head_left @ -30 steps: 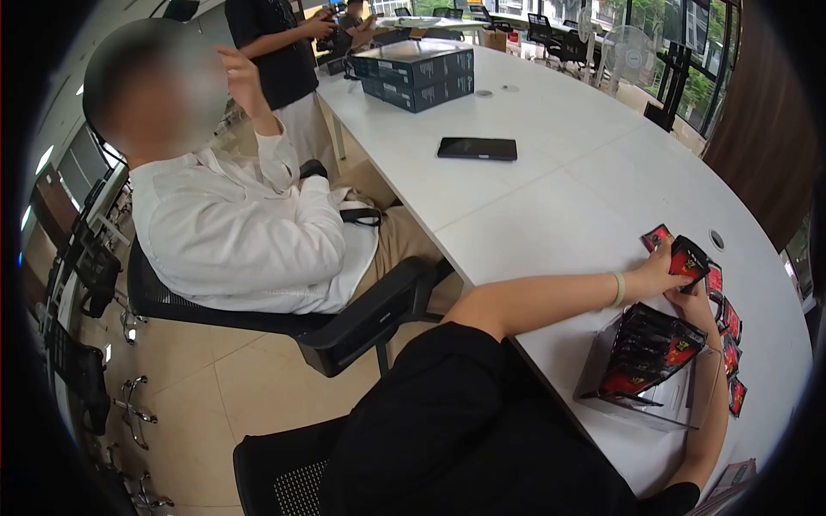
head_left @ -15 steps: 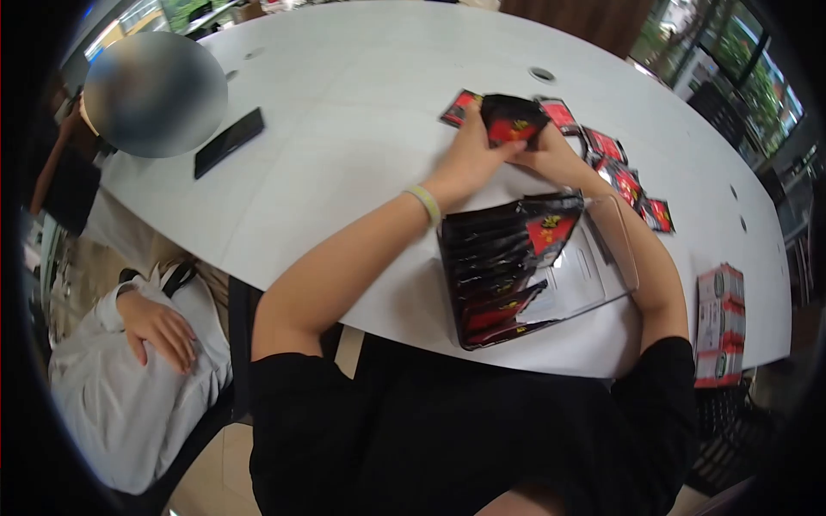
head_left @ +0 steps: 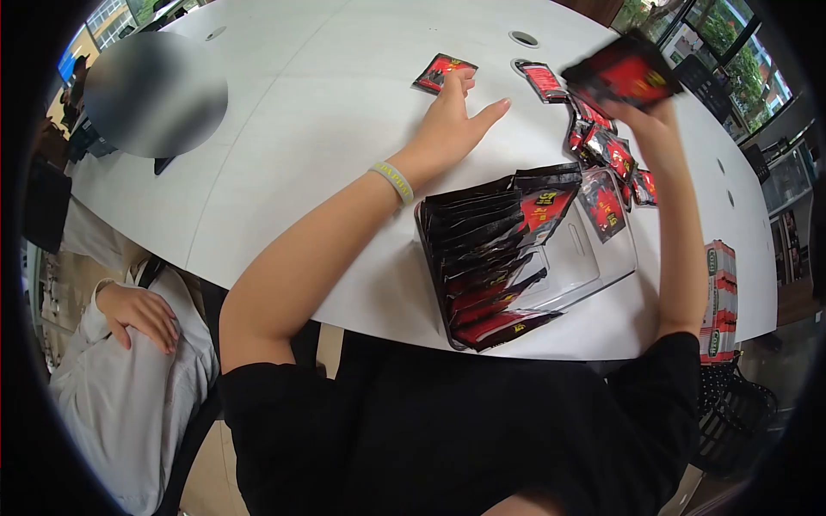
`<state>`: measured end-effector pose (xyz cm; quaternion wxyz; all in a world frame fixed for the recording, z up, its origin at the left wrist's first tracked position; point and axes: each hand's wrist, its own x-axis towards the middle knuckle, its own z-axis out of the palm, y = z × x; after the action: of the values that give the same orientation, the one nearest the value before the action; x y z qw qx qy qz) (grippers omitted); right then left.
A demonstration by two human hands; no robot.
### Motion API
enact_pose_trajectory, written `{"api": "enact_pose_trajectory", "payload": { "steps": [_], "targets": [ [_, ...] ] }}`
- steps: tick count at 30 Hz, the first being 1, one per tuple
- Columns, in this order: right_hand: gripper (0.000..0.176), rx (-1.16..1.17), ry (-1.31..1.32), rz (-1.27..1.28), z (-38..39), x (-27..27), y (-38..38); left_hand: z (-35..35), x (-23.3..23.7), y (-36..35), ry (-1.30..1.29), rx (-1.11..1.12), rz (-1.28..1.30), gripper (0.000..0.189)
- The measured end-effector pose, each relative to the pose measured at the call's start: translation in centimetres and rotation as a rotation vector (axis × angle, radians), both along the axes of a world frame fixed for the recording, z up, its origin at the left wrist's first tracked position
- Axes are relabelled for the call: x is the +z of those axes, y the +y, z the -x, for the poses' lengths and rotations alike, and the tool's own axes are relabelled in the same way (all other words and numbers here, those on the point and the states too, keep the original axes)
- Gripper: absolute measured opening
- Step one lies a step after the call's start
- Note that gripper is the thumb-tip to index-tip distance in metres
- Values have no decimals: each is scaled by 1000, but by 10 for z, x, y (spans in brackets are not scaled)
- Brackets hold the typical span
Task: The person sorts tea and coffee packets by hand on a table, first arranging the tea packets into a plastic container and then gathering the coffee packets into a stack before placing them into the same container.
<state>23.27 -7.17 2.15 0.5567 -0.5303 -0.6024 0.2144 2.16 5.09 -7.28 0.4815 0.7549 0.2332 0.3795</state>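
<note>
My right hand (head_left: 645, 116) is closed on a black-and-red packet (head_left: 625, 73), raised at the upper right and slightly blurred. Fingers apart and holding nothing, my left hand (head_left: 452, 125) reaches over the table beside a single flat packet (head_left: 443, 72); its fingertips overlap that packet's edge, and contact cannot be told. Below the hands stands a clear plastic box (head_left: 615, 275) with a row of upright black packets (head_left: 482, 236) on its left side. One more packet (head_left: 604, 205) shows at the box's upper right.
Several loose packets (head_left: 609, 153) lie piled on the white table (head_left: 318, 103) right of centre. Bundled red-and-white boxes (head_left: 719, 301) stand at the right edge. A co-worker's hand (head_left: 142, 316) rests on light clothing at the left. A round hole (head_left: 523, 39) is in the tabletop.
My hands have moved apart. My right hand has carried the packet up and right, while my left hand has let go and opened. A packet now shows at the box's upper right.
</note>
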Motion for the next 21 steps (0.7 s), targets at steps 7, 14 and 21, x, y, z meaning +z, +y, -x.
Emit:
{"api": "enact_pose_trajectory", "payload": {
  "steps": [7, 14, 21],
  "targets": [
    [52, 137, -190, 366, 38, 20, -96, -3, -9, 4, 32, 36, -104, 67],
    [45, 266, -631, 431, 70, -3, -83, -5, -11, 4, 50, 29, -128, 66],
    [61, 168, -545, 279, 78, -25, -78, -5, -15, 6, 73, -3, -163, 64]
  ]
}}
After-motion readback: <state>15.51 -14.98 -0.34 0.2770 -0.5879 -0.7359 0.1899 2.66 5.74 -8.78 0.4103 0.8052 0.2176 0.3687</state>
